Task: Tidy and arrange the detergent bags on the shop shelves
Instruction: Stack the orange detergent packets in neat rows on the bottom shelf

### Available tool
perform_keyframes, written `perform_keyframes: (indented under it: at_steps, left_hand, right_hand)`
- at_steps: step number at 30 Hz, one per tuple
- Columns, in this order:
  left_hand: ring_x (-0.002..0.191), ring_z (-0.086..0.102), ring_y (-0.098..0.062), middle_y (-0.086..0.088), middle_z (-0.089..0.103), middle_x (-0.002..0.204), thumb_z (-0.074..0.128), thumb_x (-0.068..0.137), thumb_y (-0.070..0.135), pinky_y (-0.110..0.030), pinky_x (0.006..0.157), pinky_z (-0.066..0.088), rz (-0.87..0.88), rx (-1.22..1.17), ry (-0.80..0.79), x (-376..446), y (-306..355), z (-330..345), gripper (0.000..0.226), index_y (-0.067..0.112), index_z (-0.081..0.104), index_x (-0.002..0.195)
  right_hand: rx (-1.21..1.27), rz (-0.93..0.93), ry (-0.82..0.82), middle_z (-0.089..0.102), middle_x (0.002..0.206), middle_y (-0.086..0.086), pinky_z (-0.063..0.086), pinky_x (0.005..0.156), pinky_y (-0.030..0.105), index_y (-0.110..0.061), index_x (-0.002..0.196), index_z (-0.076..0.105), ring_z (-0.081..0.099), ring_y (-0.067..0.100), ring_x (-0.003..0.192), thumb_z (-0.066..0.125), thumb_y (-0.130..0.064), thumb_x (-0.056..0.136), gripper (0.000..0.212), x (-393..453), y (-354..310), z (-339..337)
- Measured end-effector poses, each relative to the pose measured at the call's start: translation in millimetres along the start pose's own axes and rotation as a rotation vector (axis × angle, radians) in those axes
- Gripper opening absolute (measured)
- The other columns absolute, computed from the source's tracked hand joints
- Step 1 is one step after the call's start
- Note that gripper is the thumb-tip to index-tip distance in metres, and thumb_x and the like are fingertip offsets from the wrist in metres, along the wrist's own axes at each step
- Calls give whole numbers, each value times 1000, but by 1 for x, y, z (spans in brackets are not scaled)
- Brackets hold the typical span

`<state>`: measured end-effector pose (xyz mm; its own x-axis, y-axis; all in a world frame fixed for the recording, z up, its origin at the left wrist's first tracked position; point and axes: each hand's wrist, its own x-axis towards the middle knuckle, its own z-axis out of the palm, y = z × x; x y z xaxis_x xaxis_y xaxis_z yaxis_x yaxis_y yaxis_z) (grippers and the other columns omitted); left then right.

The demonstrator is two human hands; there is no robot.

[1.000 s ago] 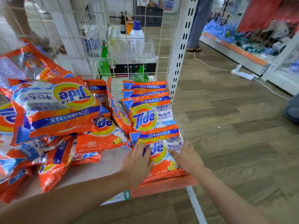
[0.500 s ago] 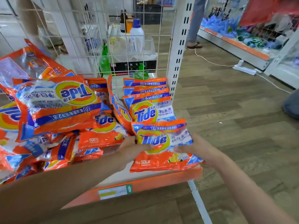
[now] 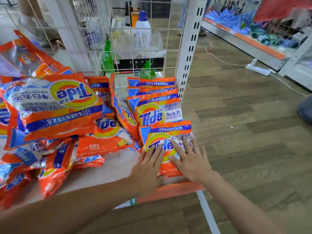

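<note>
With both our left hand (image 3: 148,168) and right hand (image 3: 190,159) pressing flat, fingers straight, the glossy orange plastic detergent bag (image 3: 166,132) looks, I think, overhanging the white shelf's orange front edge (image 3: 177,189), so it could slip off.

My left hand (image 3: 148,168) and right hand (image 3: 190,159) are both bare: no gloves, rings or watch on either. My forearms are bare too, all the way back to the near edge of the view, with no sleeve showing on them. My nails are short and plain, as far as I can tell.
</note>
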<state>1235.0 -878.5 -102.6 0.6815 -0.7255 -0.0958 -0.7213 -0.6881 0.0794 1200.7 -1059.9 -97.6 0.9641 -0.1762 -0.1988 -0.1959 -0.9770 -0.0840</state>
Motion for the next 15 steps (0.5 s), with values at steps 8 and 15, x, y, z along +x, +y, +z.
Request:
perform_keyframes:
  at_steps: [8, 15]
  left_hand:
    - [124, 40, -18, -3, 37, 130, 68, 76, 49, -31, 104, 39, -515, -846, -9, -11, -6, -17, 73, 16, 34, 132]
    - [84, 67, -16, -2, 70, 101, 75, 79, 16, -29, 73, 56, -771, -1395, 5, -4, -4, -26, 28, 18, 60, 102]
  right_hand:
    - [506, 296, 118, 33, 136, 14, 33, 102, 35, -11, 143, 28, 36, 28, 126, 74, -53, 71, 95, 8, 3, -20]
    - [1221, 333, -109, 72, 87, 13, 57, 76, 44, -5, 94, 66, 70, 28, 77, 69, 7, 77, 21, -7, 21, -31]
